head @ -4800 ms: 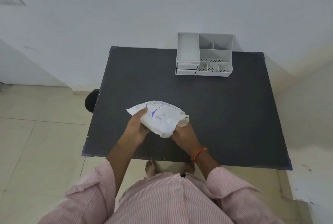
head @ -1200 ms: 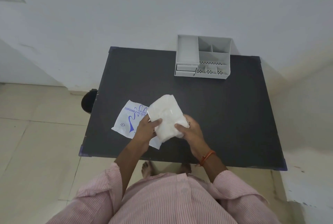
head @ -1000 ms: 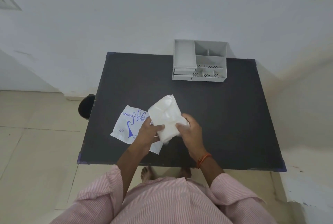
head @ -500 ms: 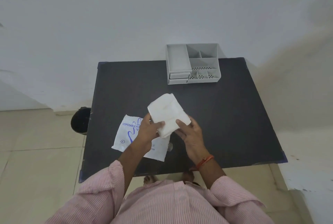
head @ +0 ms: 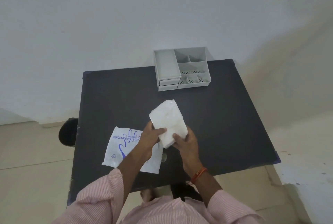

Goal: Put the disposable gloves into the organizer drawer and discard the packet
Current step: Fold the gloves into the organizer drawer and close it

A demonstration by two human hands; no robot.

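A white folded stack of disposable gloves (head: 168, 122) is held above the black table (head: 225, 124), tilted with its far end pointing away from me. My left hand (head: 150, 138) grips its left side and my right hand (head: 185, 141) grips its near right corner. The flat white packet (head: 124, 149) with blue hand print and lettering lies on the table under my left forearm, near the front left. The grey organizer (head: 182, 69) stands at the table's far edge against the wall, with two shut drawers (head: 168, 85) stacked at its front left.
A dark round bin (head: 68, 132) stands on the tiled floor just left of the table. A white wall runs behind the table and another rises on the right. My bare feet show under the table's near edge.
The gloves came out of the packet, which now lies flat on the table. Over the last second the stack stays in both hands, and the view has tilted so the table appears lower.
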